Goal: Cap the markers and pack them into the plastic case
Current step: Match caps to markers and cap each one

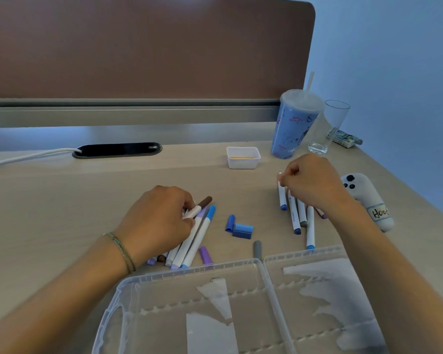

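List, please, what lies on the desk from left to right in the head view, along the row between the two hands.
Left hand on capped markers → two loose blue caps → grey cap → uncapped markers under the right hand → plush toy.

desk (113, 180) | markers (296, 221) | caps (239, 229) | case (202, 272) | tumbler (292, 129)

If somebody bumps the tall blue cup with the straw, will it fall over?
Probably, yes. The tall blue plastic cup with the straw looks narrow at its base and wider at the top, so it may tip easily. Its lid might limit spills. It could also knock the clear drinking glass beside it.
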Demonstrator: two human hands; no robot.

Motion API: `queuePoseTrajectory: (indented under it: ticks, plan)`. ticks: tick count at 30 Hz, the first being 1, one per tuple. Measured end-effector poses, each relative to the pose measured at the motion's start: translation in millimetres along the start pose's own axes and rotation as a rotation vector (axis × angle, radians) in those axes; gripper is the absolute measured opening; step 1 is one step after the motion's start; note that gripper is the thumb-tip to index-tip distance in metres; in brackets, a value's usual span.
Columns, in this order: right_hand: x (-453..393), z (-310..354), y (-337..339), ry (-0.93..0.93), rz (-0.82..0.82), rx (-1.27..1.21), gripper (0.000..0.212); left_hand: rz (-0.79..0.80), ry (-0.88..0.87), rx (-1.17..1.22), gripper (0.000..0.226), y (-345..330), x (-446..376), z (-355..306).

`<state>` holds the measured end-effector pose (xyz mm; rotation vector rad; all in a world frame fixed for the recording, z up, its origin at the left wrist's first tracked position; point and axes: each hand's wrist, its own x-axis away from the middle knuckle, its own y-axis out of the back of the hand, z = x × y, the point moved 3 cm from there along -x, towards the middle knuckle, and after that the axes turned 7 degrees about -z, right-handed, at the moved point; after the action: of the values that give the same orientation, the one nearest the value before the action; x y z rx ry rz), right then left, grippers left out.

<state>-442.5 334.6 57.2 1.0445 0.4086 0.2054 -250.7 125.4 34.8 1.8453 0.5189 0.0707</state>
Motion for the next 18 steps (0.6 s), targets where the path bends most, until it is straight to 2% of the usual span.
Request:
queuePoseTrajectory:
  ticks: [11, 18]
  plan:
    - [-2.1, -13.5, -27.1, -0.074, 0.106, 0.293, 0.038, 0.007, 0.031, -0.027, 0.028, 0.0, 2.0, 0.6]
    - [1.6, -4.0, -18.8, -0.083, 0.179, 0.179, 0.025, -0.087, 0.048, 0.041, 0.019, 6.6, -0.8, 0.9]
